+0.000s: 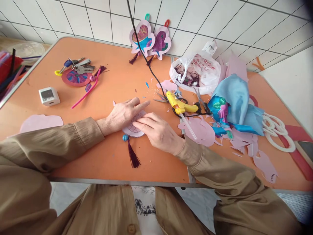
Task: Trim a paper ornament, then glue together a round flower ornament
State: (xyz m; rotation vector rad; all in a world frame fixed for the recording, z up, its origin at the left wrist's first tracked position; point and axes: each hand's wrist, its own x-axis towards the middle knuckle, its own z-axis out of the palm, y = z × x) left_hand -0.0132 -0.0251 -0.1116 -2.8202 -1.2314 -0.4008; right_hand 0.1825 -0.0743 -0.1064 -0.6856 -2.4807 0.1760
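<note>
A pale paper pendant point(133, 130) with a line pattern lies on the orange table in front of me. From its lower edge hang a blue bell point(125, 137) and a dark purple tassel point(134, 156). My left hand point(126, 112) lies flat over the pendant's upper left part, fingers stretched toward the right. My right hand point(158, 132) rests its extended fingertips on the right side of the pendant. Both hands touch it and cover much of its face. The undersides of the fingers and the right thumb are hidden.
A yellow glue gun point(179, 103) with its cable lies right of my hands, near scissors point(199, 96), pink paper scraps point(201, 130) and blue satin point(232, 101). A plastic bag point(210, 73) stands behind. Keys point(83, 68) and a white cube point(49, 96) are at left.
</note>
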